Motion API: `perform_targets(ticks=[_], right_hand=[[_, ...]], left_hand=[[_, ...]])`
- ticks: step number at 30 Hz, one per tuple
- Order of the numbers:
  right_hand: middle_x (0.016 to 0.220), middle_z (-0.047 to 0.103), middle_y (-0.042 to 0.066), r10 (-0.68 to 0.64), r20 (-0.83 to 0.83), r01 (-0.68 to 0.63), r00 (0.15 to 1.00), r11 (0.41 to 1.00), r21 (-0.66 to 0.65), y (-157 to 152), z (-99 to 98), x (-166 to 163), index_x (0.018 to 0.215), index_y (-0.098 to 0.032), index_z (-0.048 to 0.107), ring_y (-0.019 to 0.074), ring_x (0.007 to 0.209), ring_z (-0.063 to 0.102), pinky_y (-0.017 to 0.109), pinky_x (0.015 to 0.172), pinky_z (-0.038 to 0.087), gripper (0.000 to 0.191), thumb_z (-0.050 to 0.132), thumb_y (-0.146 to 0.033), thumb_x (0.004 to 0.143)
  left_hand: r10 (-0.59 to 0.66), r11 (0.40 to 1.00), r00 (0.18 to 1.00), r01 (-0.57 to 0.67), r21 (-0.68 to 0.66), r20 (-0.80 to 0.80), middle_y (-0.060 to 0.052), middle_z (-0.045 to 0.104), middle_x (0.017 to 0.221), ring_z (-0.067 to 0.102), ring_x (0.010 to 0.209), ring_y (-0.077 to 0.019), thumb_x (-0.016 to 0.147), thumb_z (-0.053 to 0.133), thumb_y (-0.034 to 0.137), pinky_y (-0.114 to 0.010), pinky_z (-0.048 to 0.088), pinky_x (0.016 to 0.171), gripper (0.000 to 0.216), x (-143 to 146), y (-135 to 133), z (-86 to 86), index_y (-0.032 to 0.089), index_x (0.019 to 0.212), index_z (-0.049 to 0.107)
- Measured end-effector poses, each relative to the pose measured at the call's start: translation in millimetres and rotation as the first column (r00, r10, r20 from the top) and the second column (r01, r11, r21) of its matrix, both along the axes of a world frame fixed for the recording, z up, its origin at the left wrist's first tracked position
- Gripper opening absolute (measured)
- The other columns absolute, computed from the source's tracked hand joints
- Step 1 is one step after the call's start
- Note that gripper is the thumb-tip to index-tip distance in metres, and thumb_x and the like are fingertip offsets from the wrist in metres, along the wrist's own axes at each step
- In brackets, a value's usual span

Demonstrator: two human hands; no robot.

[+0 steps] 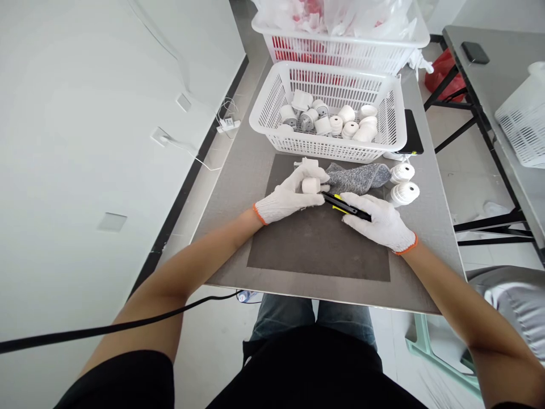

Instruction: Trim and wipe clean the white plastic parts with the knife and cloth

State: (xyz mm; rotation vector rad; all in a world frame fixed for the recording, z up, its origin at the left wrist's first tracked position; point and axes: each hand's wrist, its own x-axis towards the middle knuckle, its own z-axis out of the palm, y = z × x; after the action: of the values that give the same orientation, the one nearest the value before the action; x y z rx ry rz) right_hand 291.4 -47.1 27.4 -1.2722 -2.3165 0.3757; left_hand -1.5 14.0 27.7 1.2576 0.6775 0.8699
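My left hand (pixel 298 190), in a white knitted glove with an orange cuff, grips a small white cylindrical plastic part (pixel 311 186) between thumb and fingers. In a matching glove, my right hand (pixel 377 218) is closed around a black and yellow utility knife (pixel 347 207). The knife's front end points left, close to my left fingertips and the part; whether they touch I cannot tell. Just behind my left hand stands another white plastic piece (pixel 309 163), partly covered by it. A crumpled grey cloth (pixel 357 177) lies behind both hands, on a dark mat (pixel 319 250).
Two ribbed white pieces (pixel 403 193) stand right of the cloth. Behind, a white plastic basket (pixel 330 149) holds several white parts, with a bag-filled basket (pixel 340 52) beyond. A black tablet-like object (pixel 412 133) lies at the table's right edge. A wall (pixel 106 142) runs along the left.
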Motion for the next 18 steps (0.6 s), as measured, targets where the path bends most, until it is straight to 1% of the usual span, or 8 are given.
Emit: perform_targets(ticks=[2, 5, 10, 12, 14, 16, 18], right_hand=[[0.124, 0.086, 0.006, -0.016, 0.0, 0.016, 1.0, 1.0, -0.008, -0.2, 0.3, -0.9, 0.162, -0.03, 0.074, 0.0268, 0.106, 0.085, 0.041, 0.094, 0.072, 0.054, 0.073, -0.037, 0.108], [0.122, 0.086, 0.006, -0.097, 0.035, 0.097, 0.995, 0.995, -0.003, -0.7, 1.3, -2.3, 0.162, -0.032, 0.074, 0.0286, 0.107, 0.086, 0.041, 0.089, 0.073, 0.054, 0.074, -0.037, 0.107], [0.133, 0.085, 0.006, -0.021, -0.026, 0.018, 0.999, 0.997, -0.08, 0.8, 2.1, -2.3, 0.162, -0.03, 0.073, 0.029, 0.114, 0.085, 0.045, 0.103, 0.072, 0.056, 0.075, -0.036, 0.107], [0.132, 0.085, 0.007, -0.054, -0.023, 0.051, 0.998, 0.993, -0.104, 1.2, 2.5, -2.3, 0.163, -0.03, 0.073, 0.0307, 0.115, 0.085, 0.048, 0.103, 0.073, 0.057, 0.075, -0.037, 0.107], [0.131, 0.085, 0.007, -0.086, -0.02, 0.083, 0.996, 0.988, -0.127, 1.7, 2.7, -1.7, 0.164, -0.031, 0.073, 0.0328, 0.115, 0.085, 0.052, 0.105, 0.073, 0.058, 0.075, -0.039, 0.107], [0.135, 0.085, 0.007, -0.076, -0.045, 0.068, 0.996, 0.986, -0.152, 2.5, 2.3, 0.1, 0.164, -0.032, 0.073, 0.0343, 0.121, 0.084, 0.055, 0.11, 0.071, 0.058, 0.075, -0.04, 0.107], [0.141, 0.084, 0.006, -0.043, -0.081, 0.028, 0.996, 0.984, -0.174, 3.6, 1.5, 2.5, 0.164, -0.032, 0.073, 0.0351, 0.128, 0.083, 0.056, 0.117, 0.069, 0.059, 0.077, -0.041, 0.106]], left_hand=[[0.005, 1.0, 1.0, -0.005, 0.0, -0.012, -0.006, 0.071, 0.156, 0.075, 0.144, -0.0296, 0.079, 0.103, 0.03, -0.056, 0.055, 0.133, 0.057, -0.4, -0.4, -1.1, 0.027, 0.123, 0.067], [0.031, 0.999, 0.999, -0.031, 0.012, -0.03, -0.006, 0.072, 0.158, 0.074, 0.145, -0.0287, 0.078, 0.104, 0.031, -0.052, 0.055, 0.131, 0.056, -0.9, -0.4, -2.1, 0.026, 0.12, 0.068], [0.028, 0.999, 1.0, -0.028, -0.029, -0.009, -0.009, 0.071, 0.162, 0.074, 0.146, -0.0302, 0.09, 0.096, 0.049, -0.045, 0.061, 0.115, 0.043, -0.9, 1.9, -5.8, 0.025, 0.114, 0.07], [0.033, 0.999, 0.999, -0.033, 0.002, -0.009, -0.009, 0.073, 0.159, 0.073, 0.146, -0.03, 0.091, 0.095, 0.05, -0.045, 0.06, 0.117, 0.042, -1.1, 3.4, -8.9, 0.024, 0.112, 0.071], [0.057, 0.997, 0.998, -0.056, 0.059, -0.018, -0.007, 0.076, 0.152, 0.072, 0.146, -0.029, 0.09, 0.096, 0.049, -0.047, 0.057, 0.122, 0.041, -1.4, 5.4, -12.7, 0.025, 0.112, 0.072], [0.082, 0.99, 0.996, -0.079, 0.113, -0.02, -0.006, 0.078, 0.145, 0.073, 0.142, -0.0278, 0.088, 0.097, 0.049, -0.049, 0.056, 0.126, 0.043, -1.6, 7.2, -16.1, 0.026, 0.117, 0.074], [0.08, 0.989, 0.997, -0.078, 0.127, -0.013, -0.006, 0.078, 0.144, 0.074, 0.139, -0.0279, 0.084, 0.1, 0.048, -0.051, 0.056, 0.126, 0.054, -1.9, 8.4, -17.3, 0.028, 0.128, 0.076]])
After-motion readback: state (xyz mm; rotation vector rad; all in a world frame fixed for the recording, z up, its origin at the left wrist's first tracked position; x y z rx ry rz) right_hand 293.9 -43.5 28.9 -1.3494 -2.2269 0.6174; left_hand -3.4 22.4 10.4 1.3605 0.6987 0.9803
